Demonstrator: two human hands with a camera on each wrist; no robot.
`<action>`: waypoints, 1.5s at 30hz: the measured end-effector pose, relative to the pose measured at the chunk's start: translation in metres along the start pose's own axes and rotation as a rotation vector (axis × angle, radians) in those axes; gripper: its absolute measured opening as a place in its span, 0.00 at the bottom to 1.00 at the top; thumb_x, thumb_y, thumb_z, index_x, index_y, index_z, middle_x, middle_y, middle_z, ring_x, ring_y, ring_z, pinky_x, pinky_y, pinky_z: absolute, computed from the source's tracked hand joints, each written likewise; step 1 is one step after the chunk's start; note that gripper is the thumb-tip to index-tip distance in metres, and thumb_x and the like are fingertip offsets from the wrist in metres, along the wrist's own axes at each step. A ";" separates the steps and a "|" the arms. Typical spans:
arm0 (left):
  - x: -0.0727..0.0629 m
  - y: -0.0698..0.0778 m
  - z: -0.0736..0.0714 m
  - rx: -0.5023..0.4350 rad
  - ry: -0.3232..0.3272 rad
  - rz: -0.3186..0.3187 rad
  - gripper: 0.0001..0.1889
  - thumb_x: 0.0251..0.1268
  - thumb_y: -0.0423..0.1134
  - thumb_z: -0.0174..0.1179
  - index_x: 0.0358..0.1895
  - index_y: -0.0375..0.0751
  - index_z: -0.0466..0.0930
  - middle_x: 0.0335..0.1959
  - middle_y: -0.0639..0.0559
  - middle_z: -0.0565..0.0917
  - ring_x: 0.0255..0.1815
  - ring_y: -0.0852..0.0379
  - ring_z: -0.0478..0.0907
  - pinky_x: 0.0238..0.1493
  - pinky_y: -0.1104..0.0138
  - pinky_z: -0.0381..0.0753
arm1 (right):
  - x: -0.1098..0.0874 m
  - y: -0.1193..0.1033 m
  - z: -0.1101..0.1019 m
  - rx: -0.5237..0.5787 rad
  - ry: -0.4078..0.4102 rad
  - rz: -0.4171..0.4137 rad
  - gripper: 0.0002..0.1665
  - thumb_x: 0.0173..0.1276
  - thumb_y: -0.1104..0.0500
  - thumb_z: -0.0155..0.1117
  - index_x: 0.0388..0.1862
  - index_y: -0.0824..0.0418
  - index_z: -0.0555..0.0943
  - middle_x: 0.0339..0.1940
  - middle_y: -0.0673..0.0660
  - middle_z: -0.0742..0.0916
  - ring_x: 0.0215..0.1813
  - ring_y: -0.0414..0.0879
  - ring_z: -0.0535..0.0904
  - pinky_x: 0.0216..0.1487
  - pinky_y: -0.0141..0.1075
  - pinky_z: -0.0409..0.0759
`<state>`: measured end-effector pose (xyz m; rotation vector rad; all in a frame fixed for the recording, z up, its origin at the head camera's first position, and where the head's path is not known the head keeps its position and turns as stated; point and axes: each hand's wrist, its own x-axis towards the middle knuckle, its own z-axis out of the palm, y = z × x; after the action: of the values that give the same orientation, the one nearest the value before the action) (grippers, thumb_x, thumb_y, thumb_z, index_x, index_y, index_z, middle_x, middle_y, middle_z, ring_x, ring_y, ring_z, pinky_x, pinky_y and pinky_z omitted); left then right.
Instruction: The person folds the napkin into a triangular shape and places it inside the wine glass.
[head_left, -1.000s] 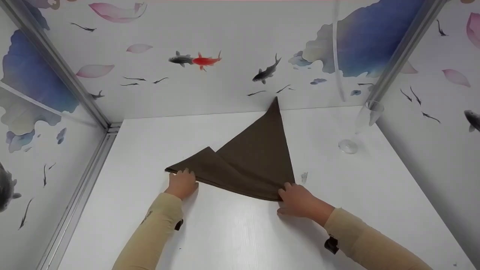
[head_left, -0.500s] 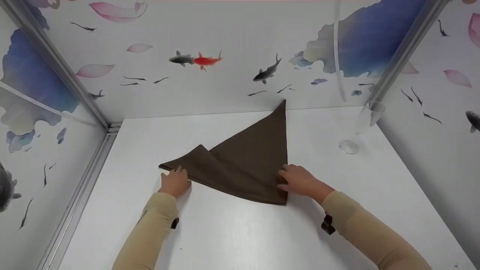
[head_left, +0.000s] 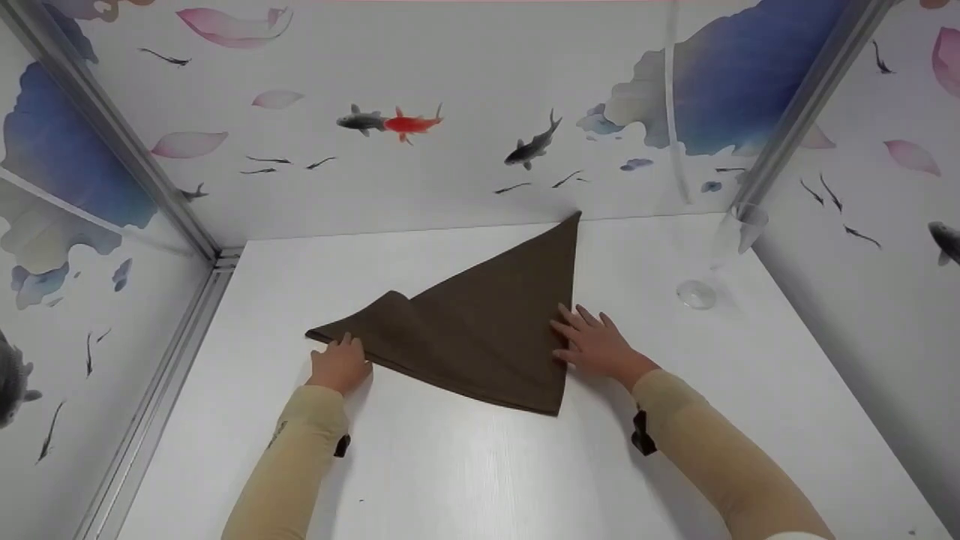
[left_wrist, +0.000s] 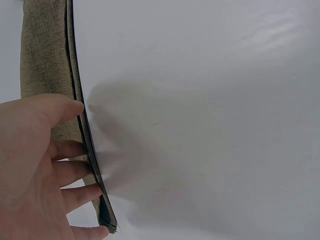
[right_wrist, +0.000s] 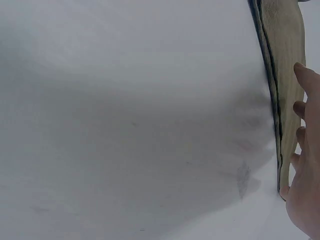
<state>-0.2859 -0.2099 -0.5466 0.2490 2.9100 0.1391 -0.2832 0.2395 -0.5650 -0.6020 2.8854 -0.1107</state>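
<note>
A dark brown cloth napkin, folded into a rough triangle, lies on the white table. Its far corner reaches the back wall, and the left part is a narrower flap with a small bump along its upper edge. My left hand rests its fingers on the near edge close to the left tip. In the left wrist view the layered hem of the napkin runs under the thumb and spread fingers. On the right side edge, my right hand lies with spread, fairly straight fingers touching the cloth.
A clear stemmed glass stands at the back right of the table. White panels with painted fish and petals enclose the back and both sides, with metal posts at the corners.
My right hand has left the near right corner, moved up along the right edge and spread its fingers. The napkin has shifted and flattened, its left tip further left; my left hand moved left with it.
</note>
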 end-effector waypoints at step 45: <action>0.030 0.002 0.015 -0.071 0.071 -0.176 0.54 0.58 0.67 0.61 0.69 0.19 0.56 0.71 0.22 0.53 0.70 0.25 0.52 0.63 0.36 0.59 | -0.032 -0.059 0.014 0.044 -0.028 0.193 0.41 0.71 0.42 0.60 0.72 0.66 0.66 0.72 0.74 0.63 0.72 0.70 0.57 0.69 0.61 0.53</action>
<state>-0.3108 -0.2016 -0.5672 -0.0240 2.9727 0.2267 -0.2287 0.1974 -0.5664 -0.3126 2.8874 -0.1360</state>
